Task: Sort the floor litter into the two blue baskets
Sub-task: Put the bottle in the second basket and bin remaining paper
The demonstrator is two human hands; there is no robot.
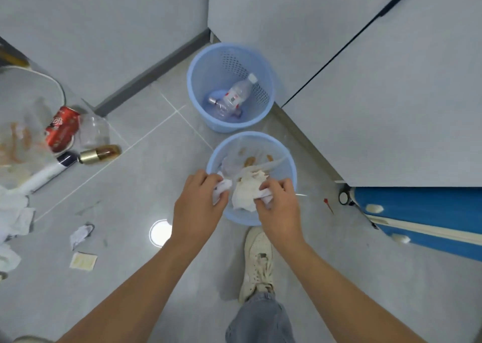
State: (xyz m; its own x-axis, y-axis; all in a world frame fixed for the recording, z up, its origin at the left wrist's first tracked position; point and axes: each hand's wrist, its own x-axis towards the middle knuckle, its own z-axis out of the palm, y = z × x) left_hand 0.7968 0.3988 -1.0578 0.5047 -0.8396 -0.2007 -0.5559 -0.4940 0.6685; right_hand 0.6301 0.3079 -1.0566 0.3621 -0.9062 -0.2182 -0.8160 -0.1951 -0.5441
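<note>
Two blue baskets stand by the wall. The far basket (pixel 198 81) holds clear plastic bottles (pixel 236 94). The near basket (pixel 290 165) holds soiled tissue and a stained plastic sheet. My left hand (pixel 198 207) grips a crumpled white tissue (pixel 221 190) over the near basket's left rim. My right hand (pixel 276 209) pinches another white tissue (pixel 245 194) above the basket's front. On the floor at left lie a red can (pixel 62 130), a clear cup (pixel 94 131), a gold-capped bottle (pixel 100 154) and a white tube (pixel 49 173).
More tissues (pixel 15 214) lie at the far left, with a crumpled paper (pixel 80 235) and a small sachet (pixel 83 261) nearer me. A stained plastic bag (pixel 20 144) spreads at left. A blue case (pixel 422 217) lies at right. My shoe (pixel 258 261) stands behind the near basket.
</note>
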